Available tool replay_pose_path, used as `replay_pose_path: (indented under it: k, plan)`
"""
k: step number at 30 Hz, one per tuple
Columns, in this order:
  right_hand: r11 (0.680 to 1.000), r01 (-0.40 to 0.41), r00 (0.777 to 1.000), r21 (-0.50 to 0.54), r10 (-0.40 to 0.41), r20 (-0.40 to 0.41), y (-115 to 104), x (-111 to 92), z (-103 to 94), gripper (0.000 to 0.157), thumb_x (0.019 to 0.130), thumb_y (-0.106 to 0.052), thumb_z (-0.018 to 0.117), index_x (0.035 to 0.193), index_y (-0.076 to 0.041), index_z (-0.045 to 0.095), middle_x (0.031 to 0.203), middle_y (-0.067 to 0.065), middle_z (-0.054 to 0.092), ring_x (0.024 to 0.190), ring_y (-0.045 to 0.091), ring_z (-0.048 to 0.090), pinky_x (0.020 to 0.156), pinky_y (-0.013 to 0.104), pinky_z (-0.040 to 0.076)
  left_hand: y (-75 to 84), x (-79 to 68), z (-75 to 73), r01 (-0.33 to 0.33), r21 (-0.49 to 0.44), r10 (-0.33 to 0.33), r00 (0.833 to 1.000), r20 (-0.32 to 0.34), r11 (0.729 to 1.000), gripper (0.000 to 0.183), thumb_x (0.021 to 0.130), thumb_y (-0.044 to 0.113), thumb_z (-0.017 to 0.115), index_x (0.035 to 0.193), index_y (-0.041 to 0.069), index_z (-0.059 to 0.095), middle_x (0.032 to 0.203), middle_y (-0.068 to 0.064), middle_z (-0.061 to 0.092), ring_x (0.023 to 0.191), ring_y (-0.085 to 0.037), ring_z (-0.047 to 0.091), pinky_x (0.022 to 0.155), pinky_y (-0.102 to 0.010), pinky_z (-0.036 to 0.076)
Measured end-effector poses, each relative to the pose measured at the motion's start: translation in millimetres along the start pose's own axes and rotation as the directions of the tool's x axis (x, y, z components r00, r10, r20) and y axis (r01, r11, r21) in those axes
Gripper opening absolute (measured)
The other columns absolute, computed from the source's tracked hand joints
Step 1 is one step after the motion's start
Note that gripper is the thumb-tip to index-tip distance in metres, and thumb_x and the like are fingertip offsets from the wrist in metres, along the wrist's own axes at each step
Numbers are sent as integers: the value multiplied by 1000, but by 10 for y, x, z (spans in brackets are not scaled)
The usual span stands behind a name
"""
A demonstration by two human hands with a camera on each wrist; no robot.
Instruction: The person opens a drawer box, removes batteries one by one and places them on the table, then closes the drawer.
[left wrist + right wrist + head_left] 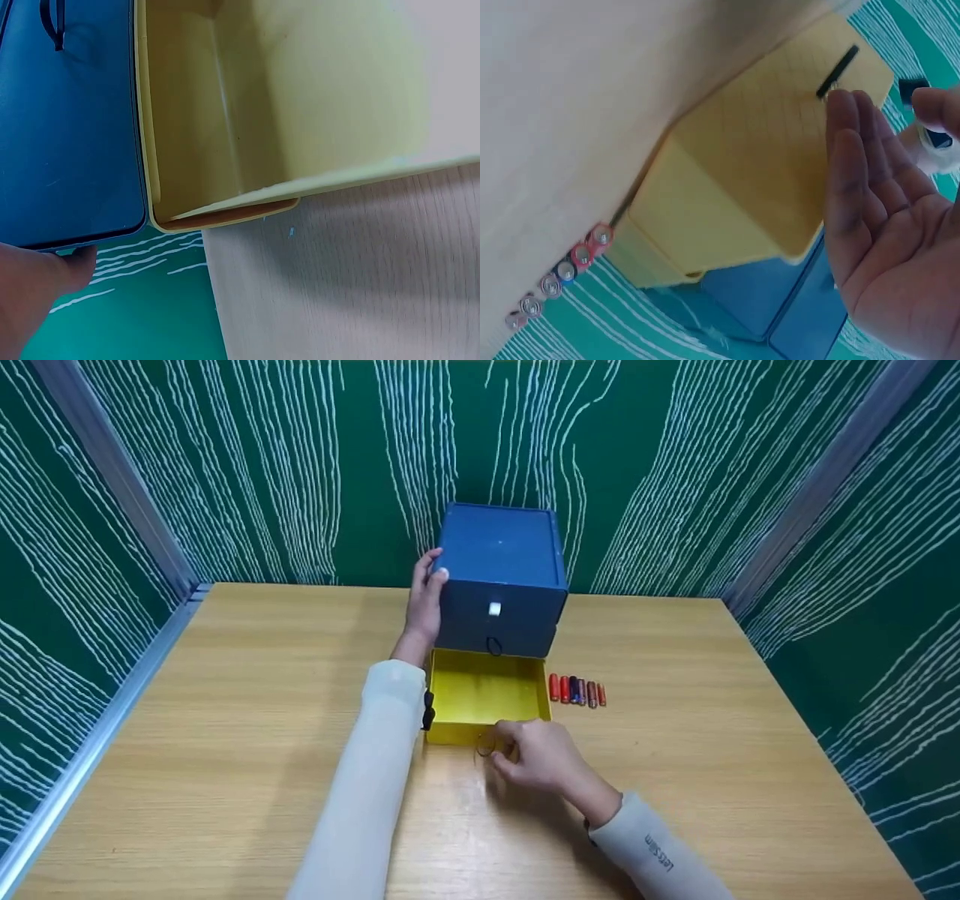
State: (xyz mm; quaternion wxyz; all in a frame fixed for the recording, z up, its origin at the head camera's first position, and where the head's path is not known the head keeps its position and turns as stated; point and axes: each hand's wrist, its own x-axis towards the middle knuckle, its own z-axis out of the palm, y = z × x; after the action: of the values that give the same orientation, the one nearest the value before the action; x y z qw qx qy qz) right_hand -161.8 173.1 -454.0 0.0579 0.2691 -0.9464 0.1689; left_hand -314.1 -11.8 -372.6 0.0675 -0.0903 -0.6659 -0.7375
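A blue drawer box [499,547] stands at the back of the table, its lower yellow drawer [487,690] pulled out. The drawer's inside shows bare. My left hand [426,604] rests against the box's left side, thumb by the front edge; in the left wrist view only part of that hand [45,281] shows, beside the blue drawer front [75,127]. At the yellow drawer's front is my right hand [540,754], its fingertips close to a thin dark pull loop [486,745]. The right wrist view shows its fingers [847,172] mostly straight, beside the loop [838,71].
Several small batteries [577,691], mostly red with a dark blue one, lie in a row just right of the drawer. The upper blue drawer has a white tab [494,609] and a black loop [493,646]. Green walls with white lines [375,472] enclose the wooden table [300,735].
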Motion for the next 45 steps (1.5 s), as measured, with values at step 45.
replay_pose_path:
  k: [45]
  plan:
    - [996,46,999,-77,-44,32,2,204,224,13,81,-26,55,84,-23,66,74,-10,63,63,9,55,58,31,45,-12,-14,21,-3,-5,3,1000,-9,1000,44,90,32,37,132,27,29,143,-1,23,126,-18,29,104,-43,21]
